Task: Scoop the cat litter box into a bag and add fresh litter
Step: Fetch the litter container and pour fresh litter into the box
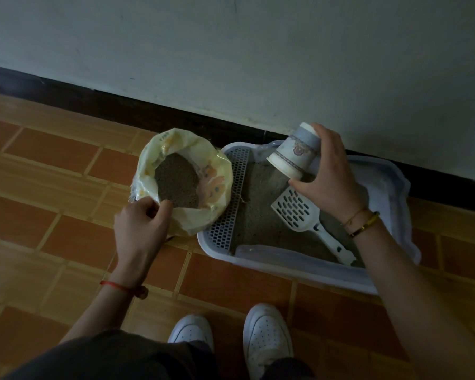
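While litter pours, the right hand [331, 171] grasps one tilted cup [294, 153] over the litter box [258, 266].
One slotted scoop [299, 212] lies in the box beneath that hand; the left hand [141, 222] pinches the rim of one open litter bag [203, 171] touching the box's left side.

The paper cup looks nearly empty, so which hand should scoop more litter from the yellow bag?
Right, probably. The right hand already holds the tipped patterned paper cup over the white plastic litter box, while the left hand grips the rim of the yellow plastic litter bag, holding it open.
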Demonstrator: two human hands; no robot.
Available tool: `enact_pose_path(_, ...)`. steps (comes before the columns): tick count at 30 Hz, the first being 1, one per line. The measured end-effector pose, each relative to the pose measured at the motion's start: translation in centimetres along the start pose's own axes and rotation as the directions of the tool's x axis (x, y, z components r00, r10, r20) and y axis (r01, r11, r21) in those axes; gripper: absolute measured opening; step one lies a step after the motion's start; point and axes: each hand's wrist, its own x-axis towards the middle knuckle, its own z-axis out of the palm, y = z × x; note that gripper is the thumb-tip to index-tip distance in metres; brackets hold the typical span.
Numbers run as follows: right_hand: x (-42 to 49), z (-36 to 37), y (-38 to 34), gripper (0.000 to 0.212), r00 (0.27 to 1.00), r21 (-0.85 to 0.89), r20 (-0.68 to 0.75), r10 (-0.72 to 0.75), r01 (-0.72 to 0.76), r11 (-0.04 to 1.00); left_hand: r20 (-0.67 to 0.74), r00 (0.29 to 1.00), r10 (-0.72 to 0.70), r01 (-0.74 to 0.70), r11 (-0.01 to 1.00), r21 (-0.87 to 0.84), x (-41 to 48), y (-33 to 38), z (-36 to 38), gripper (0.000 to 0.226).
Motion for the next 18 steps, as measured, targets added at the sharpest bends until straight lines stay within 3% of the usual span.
enact_pose_path(4,0.2,-0.9,-0.5,0.096,0.998,0.020,0.030,-0.052,0.051,0.998,0.004,1.000,0.000,0.000,1.000,0.010,0.1,-0.2,0.0,0.054)
enact_pose_path(8,0.3,-1.5,-1.0,0.094,0.948,-0.110,0.217,-0.234,0.261,0.959,0.003,1.000,-0.011,0.011,1.000,0.010,0.0,-0.2,0.1,0.053)
enact_pose_path(11,0.4,-1.3,-1.6,0.093,0.941,-0.154,0.196,-0.275,0.307,0.939,0.004,1.000,-0.014,0.014,1.000,0.013,0.1,-0.3,0.2,0.053)
enact_pose_path(15,1.1,-0.8,-3.5,0.096,0.968,0.073,0.084,-0.237,0.231,0.970,0.008,1.000,0.005,-0.005,1.000,0.014,0.0,-0.3,0.1,0.052)
enact_pose_path(18,1.8,0.6,-5.9,0.097,0.964,0.161,0.085,-0.253,0.238,0.958,0.024,1.000,0.004,-0.004,1.000,0.006,0.0,-0.5,0.1,0.054)
